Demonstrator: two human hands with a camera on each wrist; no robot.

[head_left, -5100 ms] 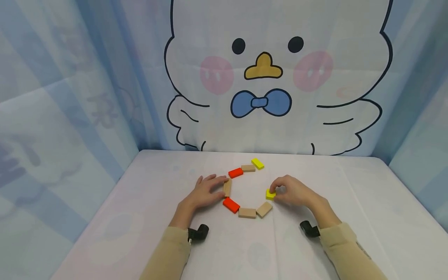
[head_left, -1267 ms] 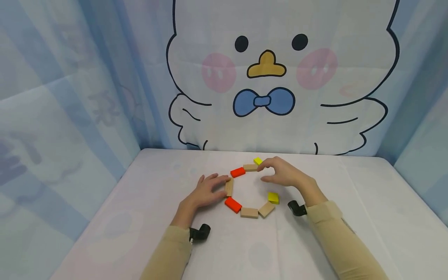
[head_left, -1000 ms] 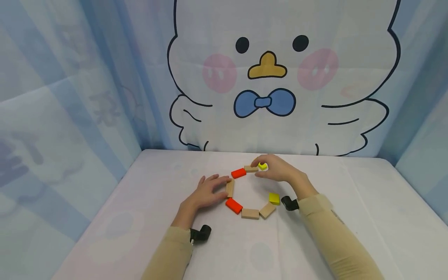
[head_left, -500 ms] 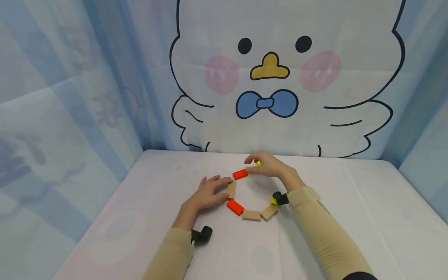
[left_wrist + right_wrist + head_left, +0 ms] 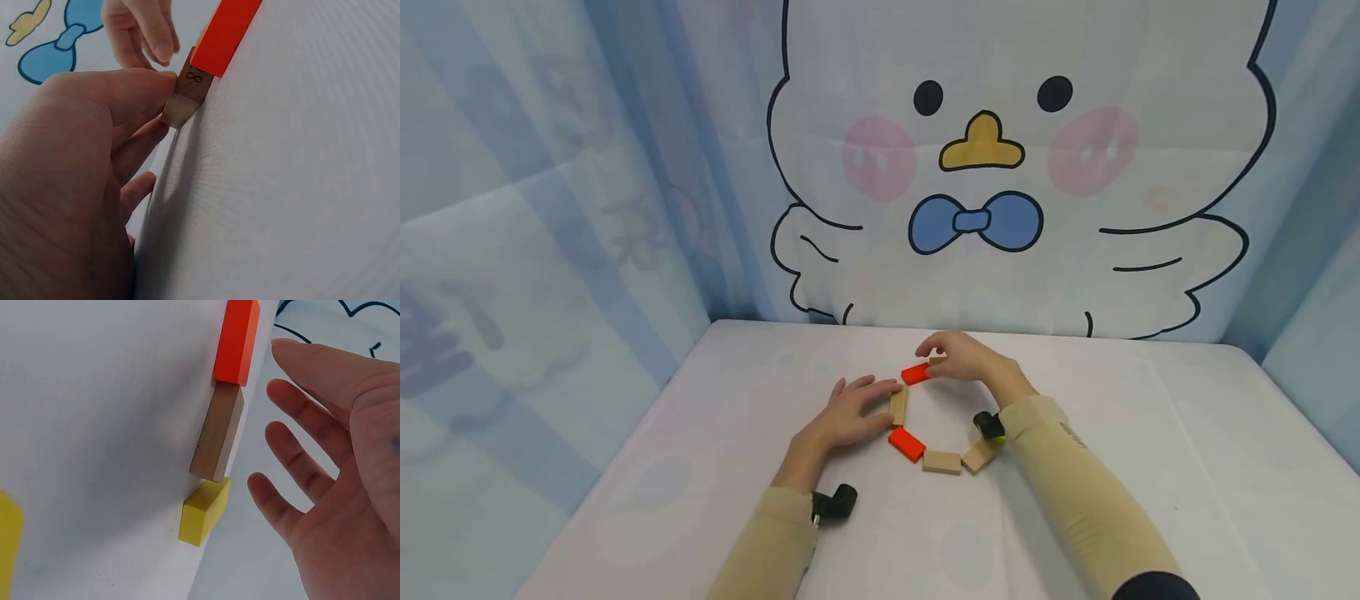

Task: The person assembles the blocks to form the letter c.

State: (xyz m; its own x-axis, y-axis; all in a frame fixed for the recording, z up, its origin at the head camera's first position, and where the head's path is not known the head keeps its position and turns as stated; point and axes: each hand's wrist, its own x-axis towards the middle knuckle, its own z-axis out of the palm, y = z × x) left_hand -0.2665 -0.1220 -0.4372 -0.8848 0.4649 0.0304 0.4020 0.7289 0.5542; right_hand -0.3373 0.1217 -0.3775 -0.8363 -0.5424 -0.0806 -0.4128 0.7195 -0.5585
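Note:
Small red, yellow and plain wooden blocks lie in an open ring on the white table. My left hand pinches a wooden block by its ends at the ring's left side. A red block adjoins its near end. My right hand hovers at the far side, fingers spread and holding nothing. In the right wrist view, a red block, a wooden block and a yellow block line up beside its fingers, apart from them. The head view hides that yellow block behind the hand.
Two wooden blocks form the ring's near side. Another yellow block is mostly hidden under the right wrist's black camera. A curtain with a cartoon bird stands behind the table's far edge.
My right hand has let go of the near yellow block, then moved to the far side and leftwards past the far yellow block to the red one. The left hand has stayed in place.

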